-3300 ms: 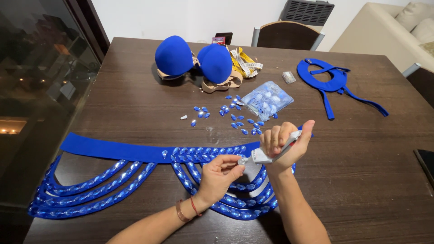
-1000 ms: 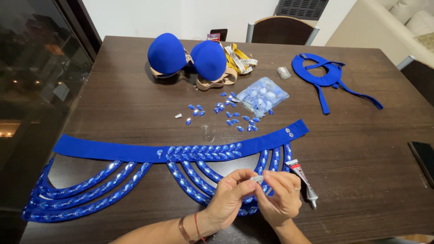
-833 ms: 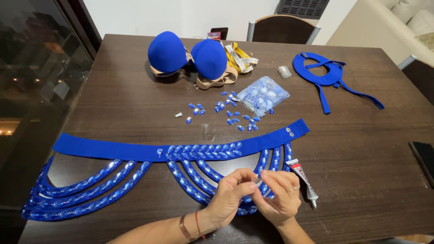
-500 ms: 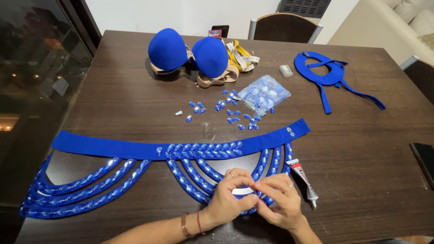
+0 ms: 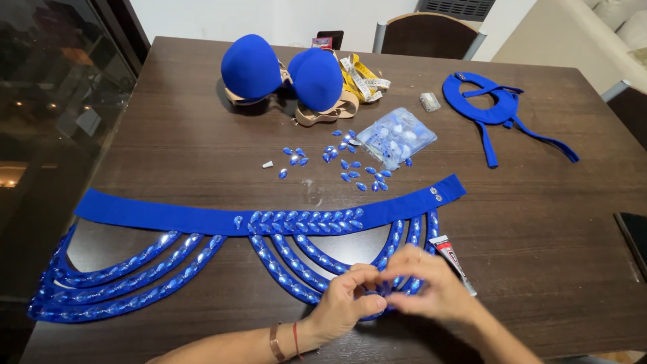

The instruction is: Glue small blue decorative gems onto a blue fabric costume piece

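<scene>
Both hands have dropped from mid-air, where seconds ago they held a glue tube above the table, and now meet low at the near edge over the beaded loops. That glue tube [image 5: 453, 261] now lies on the dark wooden table [image 5: 189, 141], just right of the hands.

A left hand [image 5: 347, 305], with thin bracelets at the wrist, and a right hand [image 5: 431, 286] press close together, fingertips touching, pinched on the lowest hanging strands of a blue costume belt [image 5: 269, 219]. Whether anything small sits between the fingertips cannot be told; the right hand is blurred.

Across the table's near half stretches the belt, a flat blue band with draped loops below it, covered in shiny blue teardrop gems. The hands rest on the middle set of loops.

Beyond the belt, loose blue gems [image 5: 340, 162] are scattered beside a clear plastic packet of gems [image 5: 396, 137]. Farther back sit two blue bra cups [image 5: 283, 71] with a yellow measuring tape [image 5: 362, 74] just beside them. A blue neck strap piece [image 5: 499, 111] lies at the far right.
</scene>
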